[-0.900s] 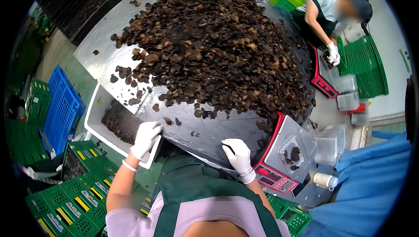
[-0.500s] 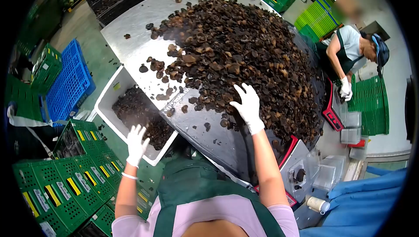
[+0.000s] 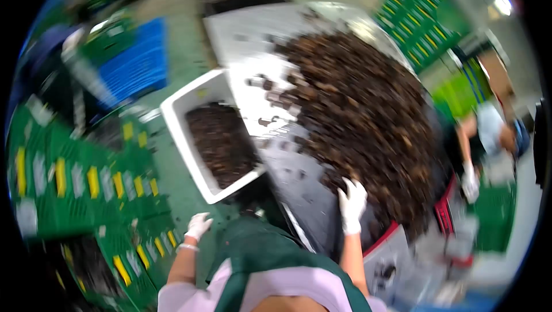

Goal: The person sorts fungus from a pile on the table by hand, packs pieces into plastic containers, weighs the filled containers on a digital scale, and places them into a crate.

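My left hand [image 3: 198,227], in a white glove, hangs over the floor below the white tub [image 3: 190,157]; its fingers look slightly curled and blurred, and nothing shows in them. Dark brown pieces [image 3: 223,142] lie inside the tub. My right hand [image 3: 352,204], also gloved, is at the near edge of a large heap of dark brown pieces [image 3: 368,116] on the metal table [image 3: 241,39]. Its fingers are apart and I see nothing held. To its right stands a red-edged scale [image 3: 386,243] with a clear container on it.
Green crates [image 3: 75,180] with yellow labels stand at the left, near a blue pallet [image 3: 138,62]. A person in dark clothing is at the far left. A co-worker [image 3: 489,131] is at a second scale [image 3: 444,214] on the right. More green crates [image 3: 411,16] stand behind.
The view has swung left, with blur. My left hand has moved from over the tub to below it. My right hand went from beside the scale onto the heap, and is now at its near edge.
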`<action>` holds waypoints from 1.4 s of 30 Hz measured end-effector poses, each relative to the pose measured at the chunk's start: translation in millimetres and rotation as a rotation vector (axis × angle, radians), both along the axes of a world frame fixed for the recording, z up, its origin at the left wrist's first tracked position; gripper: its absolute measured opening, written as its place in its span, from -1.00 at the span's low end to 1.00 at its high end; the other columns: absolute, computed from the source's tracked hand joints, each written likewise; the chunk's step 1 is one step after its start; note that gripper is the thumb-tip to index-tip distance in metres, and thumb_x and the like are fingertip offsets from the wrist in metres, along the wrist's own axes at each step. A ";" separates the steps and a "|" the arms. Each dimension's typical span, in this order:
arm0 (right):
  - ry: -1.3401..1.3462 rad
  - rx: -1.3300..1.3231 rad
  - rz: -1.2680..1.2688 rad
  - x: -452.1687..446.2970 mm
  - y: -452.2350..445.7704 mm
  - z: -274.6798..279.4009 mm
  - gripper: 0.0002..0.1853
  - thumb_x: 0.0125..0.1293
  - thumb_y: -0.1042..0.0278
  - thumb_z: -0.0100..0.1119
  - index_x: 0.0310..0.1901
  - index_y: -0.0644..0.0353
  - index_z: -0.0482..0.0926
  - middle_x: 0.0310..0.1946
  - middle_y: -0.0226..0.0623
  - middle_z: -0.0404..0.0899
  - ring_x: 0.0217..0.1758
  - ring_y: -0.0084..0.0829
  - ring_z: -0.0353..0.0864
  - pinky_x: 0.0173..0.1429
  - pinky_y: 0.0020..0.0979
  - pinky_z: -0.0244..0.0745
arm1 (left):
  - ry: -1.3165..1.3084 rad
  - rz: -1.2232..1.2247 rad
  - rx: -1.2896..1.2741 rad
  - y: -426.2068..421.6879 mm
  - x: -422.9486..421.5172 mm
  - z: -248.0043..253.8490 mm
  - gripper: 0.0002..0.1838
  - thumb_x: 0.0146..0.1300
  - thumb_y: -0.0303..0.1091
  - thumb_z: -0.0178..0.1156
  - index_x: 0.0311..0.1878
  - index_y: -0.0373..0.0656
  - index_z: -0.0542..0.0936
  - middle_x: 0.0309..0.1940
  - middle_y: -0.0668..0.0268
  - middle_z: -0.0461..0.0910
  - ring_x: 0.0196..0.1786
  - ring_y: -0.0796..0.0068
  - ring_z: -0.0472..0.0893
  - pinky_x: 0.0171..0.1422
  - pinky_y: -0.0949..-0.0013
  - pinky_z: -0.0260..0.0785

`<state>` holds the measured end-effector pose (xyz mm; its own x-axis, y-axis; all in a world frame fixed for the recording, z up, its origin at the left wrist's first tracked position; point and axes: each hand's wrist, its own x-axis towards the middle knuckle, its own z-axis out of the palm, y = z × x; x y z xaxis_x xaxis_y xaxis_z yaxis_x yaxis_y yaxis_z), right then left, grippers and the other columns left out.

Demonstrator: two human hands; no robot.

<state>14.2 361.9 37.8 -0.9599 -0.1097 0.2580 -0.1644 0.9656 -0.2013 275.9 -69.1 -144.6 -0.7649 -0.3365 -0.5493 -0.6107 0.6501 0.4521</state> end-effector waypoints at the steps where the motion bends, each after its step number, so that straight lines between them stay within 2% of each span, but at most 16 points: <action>1: -0.001 -0.052 0.016 5.4 -2.0 6.4 -0.56 0.02 0.26 0.37 0.01 -0.02 0.62 0.04 -0.18 0.55 0.14 -0.18 0.47 0.19 -0.22 0.40 | -0.008 0.038 0.031 6.3 2.8 3.5 -0.48 0.19 0.04 0.14 0.13 -0.07 0.56 0.13 0.10 0.53 0.22 0.12 0.47 0.33 0.15 0.28; 4: 0.024 -0.125 0.060 25.2 -2.6 14.5 -0.48 -0.09 0.47 0.39 0.03 0.17 0.60 -0.01 -0.11 0.59 0.07 -0.10 0.52 0.24 -0.25 0.36 | 0.149 0.139 0.057 35.1 28.2 29.6 -0.44 0.22 0.05 0.06 0.15 -0.14 0.53 0.17 0.08 0.49 0.26 0.07 0.42 0.36 0.14 0.23; 5: -0.127 -0.163 0.020 20.5 11.8 -0.3 -0.45 0.00 0.25 0.38 0.11 0.06 0.56 0.22 -0.09 0.43 0.28 -0.11 0.36 0.34 -0.14 0.25 | 0.215 0.194 0.021 43.8 37.7 31.5 -0.47 0.23 0.04 0.05 0.14 -0.12 0.53 0.16 0.07 0.50 0.25 0.06 0.42 0.36 0.14 0.22; 6: 0.348 -0.060 0.298 37.2 -0.9 33.1 -0.61 0.30 0.02 0.20 -0.08 0.20 0.62 -0.14 -0.18 0.64 -0.12 -0.20 0.61 0.00 -0.24 0.51 | 0.214 0.222 -0.045 54.0 45.3 29.1 -0.48 0.22 0.03 0.07 0.13 -0.10 0.54 0.11 0.06 0.53 0.20 0.05 0.47 0.30 0.12 0.28; 8: 0.545 -0.048 0.302 35.9 8.9 13.3 -0.64 0.26 0.05 0.24 -0.17 0.23 0.61 -0.23 -0.18 0.62 -0.17 -0.22 0.59 -0.02 -0.27 0.51 | 0.156 0.248 -0.072 71.8 70.1 60.1 -0.50 0.22 0.01 0.09 0.12 -0.09 0.54 0.06 0.04 0.55 0.13 0.04 0.51 0.23 0.10 0.35; 11: 0.658 -0.225 0.405 25.9 -4.6 10.1 -0.68 0.26 0.12 0.26 -0.19 0.24 0.61 -0.24 -0.16 0.61 -0.17 -0.21 0.58 -0.01 -0.27 0.50 | 0.277 0.331 0.060 122.4 113.4 39.8 -0.45 0.28 0.06 0.04 0.17 -0.15 0.49 0.09 0.00 0.50 0.16 -0.01 0.48 0.22 0.09 0.35; 14: 0.579 -0.368 0.679 24.8 -45.7 18.6 -0.71 0.25 0.17 0.27 -0.18 0.25 0.61 -0.25 -0.13 0.60 -0.16 -0.16 0.56 0.01 -0.21 0.47 | 0.282 0.515 0.361 176.6 153.1 55.2 -0.33 0.33 0.11 -0.02 0.37 -0.14 0.28 0.34 0.08 0.29 0.32 0.16 0.38 0.36 0.19 0.24; 15: 0.511 -0.370 0.768 19.7 -58.4 6.7 -0.70 0.27 0.15 0.23 -0.17 0.26 0.61 -0.23 -0.10 0.59 -0.14 -0.13 0.55 0.02 -0.19 0.46 | 0.314 0.545 0.338 185.2 167.9 44.1 -0.33 0.33 0.11 -0.02 0.37 -0.14 0.28 0.34 0.08 0.29 0.32 0.16 0.38 0.36 0.19 0.24; 18: 0.304 -0.243 0.969 17.7 -90.4 -29.7 -0.57 0.21 0.02 0.23 -0.11 0.25 0.61 -0.15 -0.01 0.59 -0.04 -0.02 0.52 0.12 -0.07 0.39 | 0.385 0.540 0.776 208.6 198.0 0.4 -0.35 0.40 0.12 -0.18 0.40 -0.12 0.27 0.39 0.32 0.27 0.42 0.34 0.21 0.49 0.28 -0.04; 19: 0.159 -0.230 0.986 18.7 -98.8 -35.4 -0.53 0.20 -0.03 0.21 -0.07 0.23 0.60 -0.10 0.02 0.57 0.02 0.00 0.49 0.16 -0.06 0.36 | 0.379 0.653 0.733 223.1 206.9 76.1 -0.37 0.38 0.11 -0.12 0.35 -0.11 0.36 0.33 0.33 0.36 0.37 0.38 0.28 0.45 0.29 0.02; 23: -0.111 0.084 0.921 17.4 -114.8 -62.6 -0.40 0.18 -0.21 0.13 0.17 -0.03 0.51 0.23 -0.02 0.37 0.26 0.07 0.29 0.27 0.06 0.26 | 0.437 0.764 0.826 218.0 221.0 -15.3 -0.39 0.33 0.12 -0.02 0.23 -0.16 0.49 0.23 0.31 0.47 0.28 0.36 0.38 0.41 0.33 0.06; 26: -0.070 0.279 0.895 34.4 -116.9 -61.9 -0.35 0.12 -0.35 0.10 0.22 -0.26 0.48 0.39 -0.12 0.16 0.35 0.08 0.20 0.23 0.20 0.25 | 0.319 0.629 0.162 211.8 229.7 -32.2 -0.45 0.30 0.07 -0.05 0.10 -0.18 0.56 0.11 0.06 0.54 0.17 0.10 0.51 0.23 0.21 0.27; 29: 0.239 0.259 0.894 -0.2 -116.7 -152.1 -0.32 0.18 -0.51 -0.23 0.21 -0.36 0.47 0.47 -0.15 0.04 0.43 0.11 0.09 0.23 0.36 0.04 | 0.129 0.706 0.132 216.2 245.1 -28.6 -0.48 0.29 0.06 -0.07 0.01 -0.16 0.61 0.03 0.03 0.58 0.08 0.01 0.55 0.12 0.10 0.34; 34: 0.240 0.350 0.860 0.7 -113.5 -161.7 -0.26 0.25 -0.50 -0.41 0.32 -0.30 0.33 0.47 -0.16 0.07 0.44 0.10 0.11 0.34 0.32 -0.19 | 0.020 0.736 0.063 198.9 259.2 -53.8 -0.47 0.30 0.07 -0.07 -0.01 -0.18 0.62 0.00 0.05 0.60 0.07 -0.01 0.55 0.15 0.08 0.34; 41: 0.256 0.445 0.808 20.0 -108.7 -146.0 -0.27 0.23 -0.52 -0.39 0.38 -0.44 0.21 0.52 -0.18 -0.14 0.51 0.05 -0.04 0.30 0.27 0.04 | 0.153 0.694 0.024 168.9 228.8 -31.1 -0.50 0.30 0.06 -0.05 0.00 -0.15 0.61 0.04 0.10 0.58 0.13 0.01 0.51 0.23 0.11 0.31; 42: 0.490 0.427 0.848 45.0 -102.6 -100.3 -0.35 0.30 -0.35 -0.22 0.28 -0.15 0.39 0.37 -0.05 0.23 0.28 -0.06 0.37 0.13 0.07 0.34 | 0.255 0.665 -0.005 168.1 223.5 -25.9 -0.49 0.30 0.06 -0.05 -0.04 -0.17 0.62 -0.01 0.06 0.60 0.10 -0.02 0.53 0.19 0.09 0.34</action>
<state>59.2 259.3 -62.5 -0.3294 -0.8654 0.3775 -0.7867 0.4727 0.3971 499.4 99.0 -170.5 -0.5010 -0.7784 -0.3783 -0.7544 0.1786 0.6316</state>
